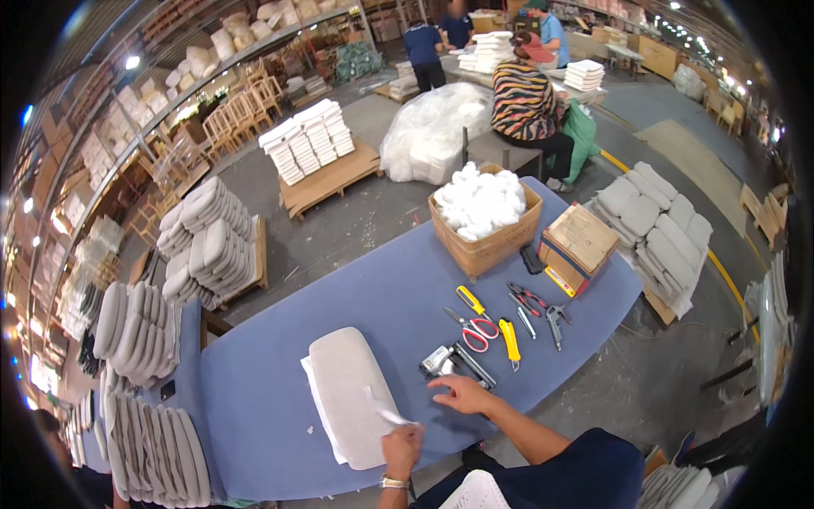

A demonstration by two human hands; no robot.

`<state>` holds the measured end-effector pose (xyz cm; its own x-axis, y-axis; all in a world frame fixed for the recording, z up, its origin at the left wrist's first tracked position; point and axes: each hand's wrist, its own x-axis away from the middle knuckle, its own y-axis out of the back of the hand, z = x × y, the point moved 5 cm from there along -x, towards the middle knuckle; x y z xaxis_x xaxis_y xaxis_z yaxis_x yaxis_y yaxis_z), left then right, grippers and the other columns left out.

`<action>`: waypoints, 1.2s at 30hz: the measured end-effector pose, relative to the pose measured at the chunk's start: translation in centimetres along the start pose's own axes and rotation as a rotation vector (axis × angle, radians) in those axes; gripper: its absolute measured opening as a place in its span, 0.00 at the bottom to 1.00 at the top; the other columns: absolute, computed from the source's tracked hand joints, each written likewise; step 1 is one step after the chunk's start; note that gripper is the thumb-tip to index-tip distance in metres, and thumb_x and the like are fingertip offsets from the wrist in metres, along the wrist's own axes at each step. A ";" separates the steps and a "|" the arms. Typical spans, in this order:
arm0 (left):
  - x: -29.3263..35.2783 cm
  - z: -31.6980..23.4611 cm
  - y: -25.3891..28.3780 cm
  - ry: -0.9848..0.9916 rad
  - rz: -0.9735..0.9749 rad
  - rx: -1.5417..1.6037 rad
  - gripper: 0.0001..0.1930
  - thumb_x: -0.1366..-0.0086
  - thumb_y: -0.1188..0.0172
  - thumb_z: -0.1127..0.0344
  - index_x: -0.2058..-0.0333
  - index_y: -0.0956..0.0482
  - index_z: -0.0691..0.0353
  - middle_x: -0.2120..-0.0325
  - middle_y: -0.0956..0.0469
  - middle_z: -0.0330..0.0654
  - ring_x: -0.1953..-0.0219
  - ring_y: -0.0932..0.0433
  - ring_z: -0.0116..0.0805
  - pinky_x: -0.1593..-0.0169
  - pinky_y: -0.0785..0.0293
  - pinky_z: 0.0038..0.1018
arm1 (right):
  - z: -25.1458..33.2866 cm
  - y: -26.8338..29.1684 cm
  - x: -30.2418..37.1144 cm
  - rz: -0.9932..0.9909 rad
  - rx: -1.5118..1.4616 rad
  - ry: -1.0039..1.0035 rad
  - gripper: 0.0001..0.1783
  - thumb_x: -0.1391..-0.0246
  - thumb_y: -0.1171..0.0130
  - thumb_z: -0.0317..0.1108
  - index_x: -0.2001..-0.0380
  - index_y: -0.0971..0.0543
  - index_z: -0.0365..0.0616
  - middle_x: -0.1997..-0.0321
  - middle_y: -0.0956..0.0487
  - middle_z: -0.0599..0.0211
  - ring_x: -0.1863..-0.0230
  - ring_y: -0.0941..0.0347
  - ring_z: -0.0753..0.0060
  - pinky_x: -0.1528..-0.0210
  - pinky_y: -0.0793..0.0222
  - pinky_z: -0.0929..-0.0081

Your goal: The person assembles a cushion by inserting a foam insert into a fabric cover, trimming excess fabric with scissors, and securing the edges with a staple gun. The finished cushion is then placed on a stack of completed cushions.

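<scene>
my left hand [402,447] is curled shut at the near edge of the grey seat cushion [353,394], its fingers pinched on a small white strip [392,416] that lies across the cushion's near right corner; a watch [393,483] sits on that wrist. my right hand [463,394] lies flat and spread on the blue table [280,399] just right of the cushion, fingers loose and holding nothing, its fingertips just short of the staple gun [449,363]. the cushion rests near the table's near edge on a sheet of white cloth [319,405] that shows along its left side. farther out and to the right, a cardboard box [484,227] stands open and heaped with white stuffing [480,198]; beside it on the right sits a smaller flat box [578,244], closed. between those boxes and my right hand a row of tools lies on the table: red-handled scissors [475,329], a yellow screwdriver [471,300], a yellow knife [510,340], pliers [527,297] and another grey tool [555,322]. nothing lies between my right hand and the staple gun. off the table on the left stand stacks of grey cushions [208,242], and far behind the box a person in a striped top [521,102] sits with their back to me beside a large clear bag [432,131].
</scene>
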<state>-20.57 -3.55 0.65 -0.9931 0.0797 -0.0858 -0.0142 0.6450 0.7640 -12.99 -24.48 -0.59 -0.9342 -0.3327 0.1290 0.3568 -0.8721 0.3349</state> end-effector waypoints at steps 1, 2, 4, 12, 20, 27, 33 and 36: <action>0.5 -1.0 -0.2 -0.068 0.073 -0.005 0.12 0.37 0.34 0.58 0.71 0.15 0.61 0.76 0.18 0.51 0.72 0.18 0.51 0.68 0.24 0.45 | 1.3 -1.4 1.5 0.082 -0.058 -0.017 0.20 0.38 0.37 0.45 0.45 0.20 0.52 0.57 0.17 0.63 0.61 0.20 0.67 0.57 0.26 0.66; 1.1 -1.9 -0.3 -0.135 0.145 -0.012 0.12 0.36 0.34 0.57 0.69 0.15 0.61 0.76 0.18 0.52 0.72 0.17 0.52 0.68 0.23 0.45 | 2.2 -3.3 2.9 0.173 -0.115 -0.119 0.21 0.33 0.44 0.51 0.44 0.20 0.53 0.57 0.15 0.62 0.63 0.19 0.70 0.58 0.26 0.68; 2.6 -3.0 -0.9 -0.232 0.273 -0.024 0.12 0.35 0.35 0.57 0.65 0.14 0.61 0.75 0.17 0.52 0.72 0.17 0.50 0.67 0.22 0.43 | -0.8 -6.8 5.2 0.043 -0.037 0.015 0.22 0.32 0.46 0.54 0.46 0.18 0.53 0.60 0.15 0.63 0.65 0.20 0.71 0.59 0.26 0.70; 17.8 4.2 1.4 0.144 0.402 0.751 0.11 0.31 0.38 0.67 0.55 0.14 0.66 0.70 0.14 0.40 0.71 0.16 0.24 0.67 0.24 0.24 | -1.7 -21.3 19.5 0.124 -0.614 -0.331 0.26 0.27 0.54 0.56 0.48 0.19 0.46 0.68 0.21 0.77 0.74 0.29 0.83 0.74 0.33 0.81; 27.4 6.2 5.0 0.254 0.444 1.062 0.11 0.30 0.36 0.66 0.56 0.14 0.68 0.68 0.15 0.40 0.67 0.19 0.25 0.61 0.23 0.23 | 3.2 -29.7 29.2 0.005 -0.692 -0.209 0.23 0.34 0.37 0.46 0.43 0.25 0.45 0.65 0.22 0.74 0.73 0.29 0.84 0.74 0.32 0.80; 32.5 8.1 3.6 0.245 0.655 1.028 0.11 0.30 0.36 0.65 0.58 0.15 0.69 0.64 0.16 0.40 0.61 0.18 0.27 0.53 0.21 0.26 | 3.2 -29.2 37.3 -0.250 -0.382 -0.235 0.17 0.35 0.37 0.35 0.47 0.24 0.41 0.67 0.21 0.72 0.70 0.26 0.81 0.69 0.27 0.79; 41.2 4.4 -1.4 -0.058 1.106 0.724 0.16 0.30 0.36 0.56 0.59 0.15 0.67 0.68 0.16 0.38 0.66 0.19 0.24 0.59 0.26 0.23 | 1.9 -33.4 50.8 -0.821 -0.720 -0.191 0.18 0.38 0.39 0.23 0.45 0.26 0.39 0.65 0.20 0.65 0.68 0.22 0.76 0.65 0.23 0.75; 46.7 1.3 -1.8 -0.270 1.143 0.591 0.17 0.28 0.41 0.58 0.52 0.18 0.67 0.68 0.17 0.36 0.66 0.20 0.25 0.62 0.25 0.23 | 1.2 -36.6 57.7 -1.057 -0.878 -0.128 0.17 0.38 0.40 0.22 0.47 0.27 0.37 0.63 0.19 0.62 0.66 0.21 0.73 0.63 0.21 0.72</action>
<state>-66.79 -0.01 -5.51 -0.3552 0.9029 0.2422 0.9347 0.3402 0.1026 -79.94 -11.26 -4.26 -0.7345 0.6162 0.2844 -0.6774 -0.6410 -0.3608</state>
